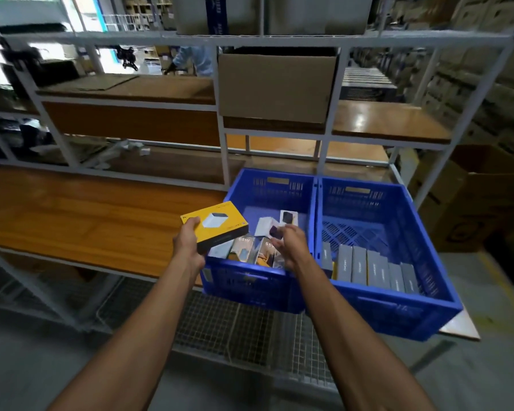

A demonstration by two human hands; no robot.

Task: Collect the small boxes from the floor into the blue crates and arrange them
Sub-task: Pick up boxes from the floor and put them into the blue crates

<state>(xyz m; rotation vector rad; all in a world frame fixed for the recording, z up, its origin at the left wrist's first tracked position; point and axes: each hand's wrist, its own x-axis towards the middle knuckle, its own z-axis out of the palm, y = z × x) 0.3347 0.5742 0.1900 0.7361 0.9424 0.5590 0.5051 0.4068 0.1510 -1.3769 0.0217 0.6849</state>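
Note:
Two blue crates stand side by side on a wooden shelf. The left crate (250,289) holds several small boxes (244,250), some upright near its front wall and a few loose at the back. The right crate (404,315) holds a row of grey boxes (368,266) standing on edge. My left hand (189,243) grips a yellow box (215,225) over the left crate's left rim. My right hand (290,246) hovers over the left crate with its fingers relaxed, empty, just above the upright boxes.
The wooden shelf (86,221) stretches to the left of the crates. A large cardboard box (275,87) sits on the shelf above, and another carton (472,200) stands on the floor at right. Wire mesh (235,330) lies below the shelf. A person works far behind.

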